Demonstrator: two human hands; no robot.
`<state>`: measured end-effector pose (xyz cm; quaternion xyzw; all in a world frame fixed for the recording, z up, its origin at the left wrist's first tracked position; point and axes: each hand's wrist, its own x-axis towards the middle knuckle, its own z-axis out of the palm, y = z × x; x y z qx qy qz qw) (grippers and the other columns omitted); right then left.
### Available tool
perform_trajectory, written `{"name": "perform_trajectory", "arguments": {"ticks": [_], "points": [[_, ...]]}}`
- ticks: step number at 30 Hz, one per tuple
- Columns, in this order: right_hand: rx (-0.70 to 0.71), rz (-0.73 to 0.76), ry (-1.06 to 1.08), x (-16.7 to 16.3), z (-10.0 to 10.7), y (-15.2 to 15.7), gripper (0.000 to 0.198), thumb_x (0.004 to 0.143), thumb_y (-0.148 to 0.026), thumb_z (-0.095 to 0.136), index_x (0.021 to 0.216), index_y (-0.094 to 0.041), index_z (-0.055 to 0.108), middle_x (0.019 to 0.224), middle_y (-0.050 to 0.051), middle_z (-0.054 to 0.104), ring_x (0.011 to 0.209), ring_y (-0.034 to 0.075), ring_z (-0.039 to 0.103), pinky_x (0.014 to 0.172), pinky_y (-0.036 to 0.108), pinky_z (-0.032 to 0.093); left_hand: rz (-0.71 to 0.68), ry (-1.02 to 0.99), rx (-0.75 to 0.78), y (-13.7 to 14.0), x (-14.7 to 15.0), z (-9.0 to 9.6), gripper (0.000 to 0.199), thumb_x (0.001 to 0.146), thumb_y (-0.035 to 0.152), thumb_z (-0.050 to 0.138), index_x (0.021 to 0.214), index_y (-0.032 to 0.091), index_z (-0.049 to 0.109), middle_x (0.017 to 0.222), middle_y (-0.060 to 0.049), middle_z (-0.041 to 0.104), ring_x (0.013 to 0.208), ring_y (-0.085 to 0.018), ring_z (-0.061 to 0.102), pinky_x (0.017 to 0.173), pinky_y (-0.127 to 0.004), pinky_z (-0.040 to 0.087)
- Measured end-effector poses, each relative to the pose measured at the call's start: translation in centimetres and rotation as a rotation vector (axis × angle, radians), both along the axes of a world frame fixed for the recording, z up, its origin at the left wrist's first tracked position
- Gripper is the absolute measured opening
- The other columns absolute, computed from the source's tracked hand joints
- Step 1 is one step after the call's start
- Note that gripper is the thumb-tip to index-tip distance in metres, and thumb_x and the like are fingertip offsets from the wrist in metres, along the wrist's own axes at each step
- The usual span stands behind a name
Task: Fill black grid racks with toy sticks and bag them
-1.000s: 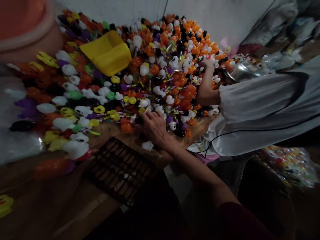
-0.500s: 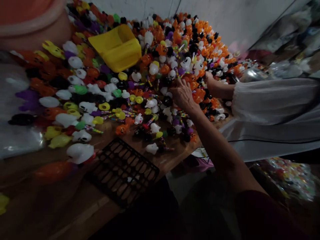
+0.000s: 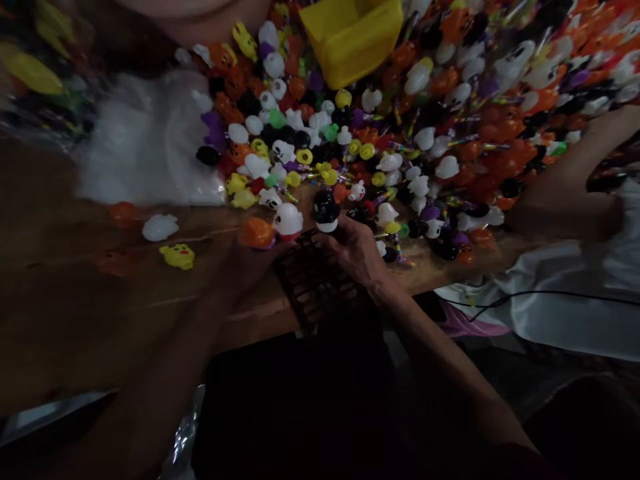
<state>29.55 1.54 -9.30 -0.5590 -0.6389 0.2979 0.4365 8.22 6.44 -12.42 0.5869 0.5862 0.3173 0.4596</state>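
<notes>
My left hand (image 3: pixel 250 262), dim in shadow, is closed around an orange plastic toy figure (image 3: pixel 257 233) and a white plastic toy figure (image 3: pixel 289 221), side by side above its fingers. Across from it, my right hand (image 3: pixel 359 249) grips a black toy figure with a white base (image 3: pixel 325 212) between thumb and fingers. Between and below both hands lies a black slotted rack (image 3: pixel 320 283) at the table's front edge. Whether any figure touches the rack cannot be made out.
A heap of small colourful plastic figures (image 3: pixel 390 162) covers the back of the wooden table (image 3: pixel 60 293). A yellow scoop (image 3: pixel 355 43) rests on it. Clear plastic bags (image 3: pixel 150 143) lie left, near a yellow figure (image 3: pixel 177 256). Another person's arm (image 3: pixel 570 193) reaches in at right.
My right hand has come back from the heap to above the rack, with the black figure in it. My left hand still holds the orange and white figures. The view has swung left.
</notes>
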Motion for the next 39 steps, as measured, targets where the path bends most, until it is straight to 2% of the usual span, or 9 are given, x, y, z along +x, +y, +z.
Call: {"name": "perform_trajectory", "arguments": {"ticks": [3, 7, 10, 15, 23, 26, 31, 35, 39], "points": [[-0.034, -0.061, 0.128, -0.6, -1.6, 0.8, 0.02, 0.088, -0.036, 0.063, 0.094, -0.018, 0.07, 0.087, 0.002, 0.07, 0.081, 0.018, 0.064, 0.078, 0.031, 0.052, -0.004, 0.041, -0.021, 0.0, 0.4, 0.5, 0.056, 0.052, 0.064, 0.084, 0.083, 0.021, 0.068, 0.088, -0.005, 0.073, 0.087, -0.027, 0.067, 0.077, -0.037, 0.055], [0.025, -0.085, 0.197, -0.9, -2.3, 1.7, 0.027, 0.088, -0.045, 0.066, 0.09, -0.019, 0.072, 0.089, 0.002, 0.072, 0.086, 0.019, 0.065, 0.081, 0.03, 0.052, -0.028, 0.093, -0.035, -0.4, 0.3, 1.0, 0.054, 0.054, 0.065, 0.081, 0.082, 0.021, 0.067, 0.085, -0.004, 0.072, 0.083, -0.026, 0.065, 0.071, -0.035, 0.052], [0.056, -0.126, 0.118, -0.9, -2.1, 1.7, 0.028, 0.086, -0.046, 0.069, 0.086, -0.018, 0.073, 0.083, 0.001, 0.071, 0.08, 0.019, 0.065, 0.077, 0.029, 0.051, -0.028, 0.098, -0.043, -0.5, 0.3, 1.2, 0.053, 0.056, 0.065, 0.08, 0.084, 0.021, 0.068, 0.087, -0.004, 0.073, 0.083, -0.026, 0.066, 0.069, -0.034, 0.051], [0.022, -0.095, 0.069, -0.3, -1.9, 1.4, 0.029, 0.089, -0.046, 0.066, 0.085, -0.019, 0.073, 0.082, 0.002, 0.072, 0.077, 0.019, 0.065, 0.073, 0.029, 0.051, -0.028, 0.102, -0.092, -0.4, 0.4, 1.3, 0.05, 0.058, 0.064, 0.08, 0.082, 0.022, 0.069, 0.083, -0.004, 0.073, 0.083, -0.026, 0.067, 0.067, -0.034, 0.053], [0.143, -0.037, -0.17, -0.4, -2.1, 1.6, 0.031, 0.095, -0.044, 0.059, 0.08, -0.019, 0.07, 0.075, 0.002, 0.067, 0.072, 0.017, 0.062, 0.071, 0.027, 0.05, -0.008, 0.101, -0.089, -0.1, 0.6, 1.6, 0.045, 0.058, 0.055, 0.085, 0.081, 0.02, 0.068, 0.087, -0.004, 0.072, 0.087, -0.025, 0.067, 0.075, -0.033, 0.055], [0.173, -0.023, -0.218, -0.5, -2.2, 1.9, 0.032, 0.097, -0.044, 0.059, 0.078, -0.019, 0.068, 0.076, 0.002, 0.067, 0.073, 0.017, 0.061, 0.072, 0.026, 0.05, -0.02, 0.136, -0.083, -0.1, 0.5, 1.5, 0.042, 0.06, 0.054, 0.085, 0.078, 0.021, 0.066, 0.08, -0.003, 0.07, 0.088, -0.025, 0.067, 0.073, -0.033, 0.055], [0.172, -0.012, -0.277, -0.4, -2.7, 1.8, 0.031, 0.097, -0.046, 0.058, 0.083, -0.021, 0.069, 0.076, 0.002, 0.067, 0.074, 0.018, 0.061, 0.073, 0.028, 0.051, -0.009, 0.143, -0.055, -0.2, 0.3, 1.1, 0.045, 0.061, 0.058, 0.084, 0.08, 0.02, 0.066, 0.082, -0.004, 0.07, 0.084, -0.025, 0.066, 0.067, -0.033, 0.053], [0.189, -0.011, -0.264, -0.4, -2.9, 2.1, 0.031, 0.096, -0.047, 0.06, 0.086, -0.02, 0.072, 0.075, 0.003, 0.067, 0.074, 0.019, 0.063, 0.074, 0.028, 0.051, -0.104, 0.092, -0.034, 0.0, 0.1, 0.7, 0.046, 0.066, 0.063, 0.077, 0.085, 0.022, 0.069, 0.086, -0.004, 0.072, 0.084, -0.024, 0.066, 0.068, -0.033, 0.052], [0.109, 0.017, -0.249, -0.8, -2.5, 2.2, 0.026, 0.091, -0.043, 0.068, 0.087, -0.019, 0.073, 0.083, 0.005, 0.072, 0.081, 0.02, 0.067, 0.078, 0.028, 0.052, -0.144, 0.074, 0.015, -0.2, -0.3, 0.9, 0.047, 0.065, 0.061, 0.078, 0.088, 0.021, 0.07, 0.091, -0.004, 0.073, 0.091, -0.027, 0.066, 0.075, -0.035, 0.053]]}}
